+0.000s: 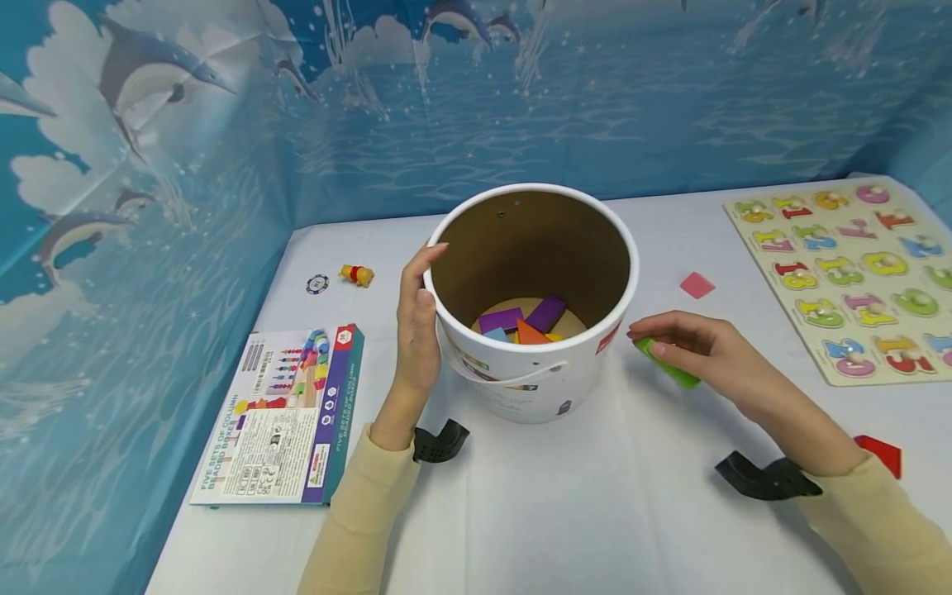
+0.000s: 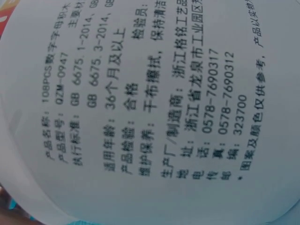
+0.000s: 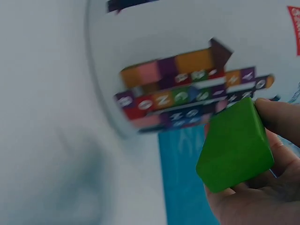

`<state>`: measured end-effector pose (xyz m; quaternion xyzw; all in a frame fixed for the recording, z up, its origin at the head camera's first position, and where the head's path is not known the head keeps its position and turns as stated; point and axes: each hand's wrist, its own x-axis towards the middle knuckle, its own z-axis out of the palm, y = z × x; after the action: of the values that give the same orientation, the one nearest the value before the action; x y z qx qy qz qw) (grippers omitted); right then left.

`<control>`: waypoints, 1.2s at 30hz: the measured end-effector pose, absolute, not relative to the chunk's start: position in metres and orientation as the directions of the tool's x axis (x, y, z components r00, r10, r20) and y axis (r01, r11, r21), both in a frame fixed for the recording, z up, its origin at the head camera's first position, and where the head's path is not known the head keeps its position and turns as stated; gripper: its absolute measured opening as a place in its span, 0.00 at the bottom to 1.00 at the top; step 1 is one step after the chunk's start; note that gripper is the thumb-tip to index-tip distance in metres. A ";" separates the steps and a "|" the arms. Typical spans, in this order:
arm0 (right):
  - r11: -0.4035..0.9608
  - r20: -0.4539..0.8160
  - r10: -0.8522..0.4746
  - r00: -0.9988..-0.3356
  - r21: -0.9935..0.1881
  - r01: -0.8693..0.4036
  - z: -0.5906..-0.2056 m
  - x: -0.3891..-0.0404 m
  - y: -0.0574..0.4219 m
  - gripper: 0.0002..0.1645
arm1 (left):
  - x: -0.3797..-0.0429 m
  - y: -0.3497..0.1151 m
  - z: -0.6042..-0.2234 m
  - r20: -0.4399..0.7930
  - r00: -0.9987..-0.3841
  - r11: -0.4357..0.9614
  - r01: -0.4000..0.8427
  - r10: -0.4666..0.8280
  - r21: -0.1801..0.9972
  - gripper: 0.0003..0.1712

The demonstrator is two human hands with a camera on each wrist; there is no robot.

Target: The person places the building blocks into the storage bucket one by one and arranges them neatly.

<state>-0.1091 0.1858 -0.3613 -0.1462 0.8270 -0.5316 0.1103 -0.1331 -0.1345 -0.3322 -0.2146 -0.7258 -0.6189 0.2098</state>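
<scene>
A white bucket (image 1: 521,388) with printed sides stands on the table, several coloured blocks lying at its bottom. Among them are a purple block (image 1: 546,314), an orange triangular block (image 1: 531,332) and a blue block (image 1: 496,335). My left hand (image 1: 418,330) holds the bucket's left rim, fingertips over the edge and the palm against the outside wall. To the right of the bucket, my right hand (image 1: 692,343) pinches a green block (image 3: 236,147) between thumb and fingers. In the right wrist view the block has slanted faces, and the bucket's printed wall is behind it.
At left lies a bead-toy box (image 1: 275,421), with a small yellow bear figure (image 1: 357,275) and a round chip (image 1: 316,284) beyond it. A number puzzle board (image 1: 863,281) sits at right. A pink piece (image 1: 697,285) and a red block (image 1: 881,454) lie nearby.
</scene>
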 end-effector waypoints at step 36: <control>-0.369 0.405 -0.334 -0.851 -0.887 -0.277 -0.209 -0.117 0.125 0.15 | -0.134 -0.134 -0.332 0.577 -0.814 0.135 0.580 0.062 0.804 0.41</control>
<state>-0.1172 0.1247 -0.2090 -0.2721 0.5615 -0.7812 0.0181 -0.1337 -0.1343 -0.3317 -0.2215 -0.7238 -0.6191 0.2091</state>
